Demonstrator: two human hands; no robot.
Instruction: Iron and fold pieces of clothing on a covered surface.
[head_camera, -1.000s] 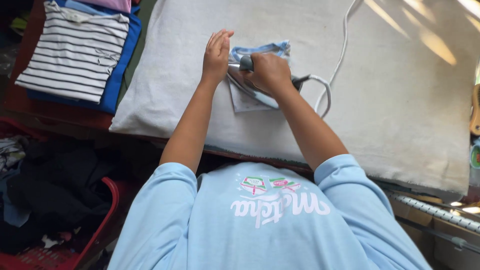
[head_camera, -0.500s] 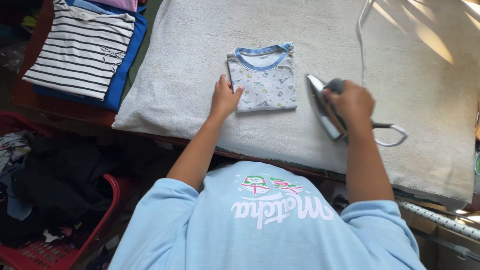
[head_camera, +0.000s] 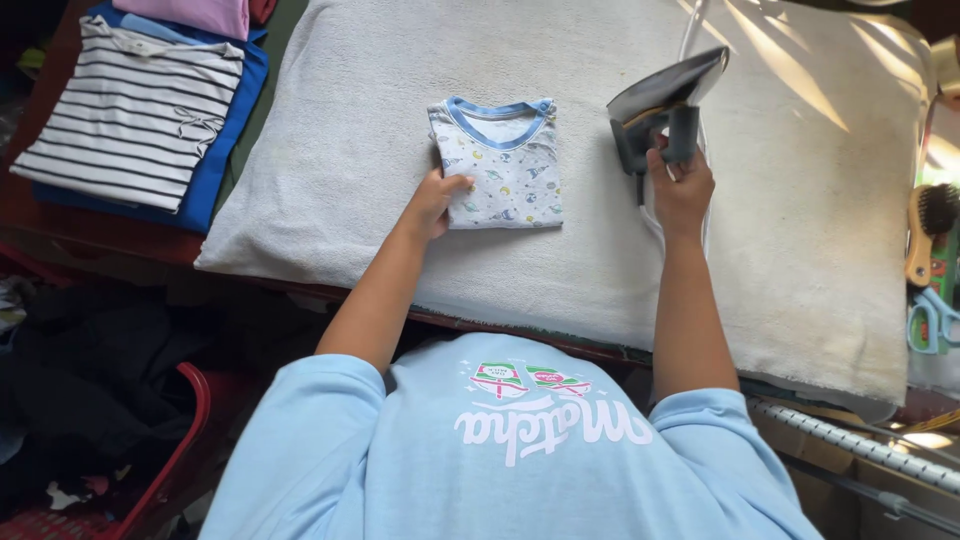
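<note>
Sleeves of a pale blue shirt (head_camera: 520, 470) fill the near edge of the view, and both bare forearms reach out from them over the counter (head_camera: 800, 300), which is padded with an off-white towel-like cover. Down to the left, below the counter edge, a red basket (head_camera: 185, 430) holds dark clothes. The left hand (head_camera: 432, 203) rests on the lower left corner of a small folded child's shirt (head_camera: 500, 165), fingers curled onto the cloth so that it looks pinched or pinned at that corner. That folded shirt lies flat near the middle of the padded cover, white with small prints and a blue neckband facing away. It looks light and limp, likely to slump out of its fold if lifted by one corner, so a flat palm under it or a grip along a folded edge would suit it better. Just to its right, the right hand (head_camera: 680, 185) is clenched around the handle of an iron (head_camera: 662, 105), tipped up on its heel with the soleplate off the cloth; it looks heavy and presumably hot, the handle being the only safe hold. Its white cord (head_camera: 690, 30) trails away. At the far left sits a stack of folded clothes (head_camera: 140, 105), striped on top; at the far right, a brush (head_camera: 928, 230).
</note>
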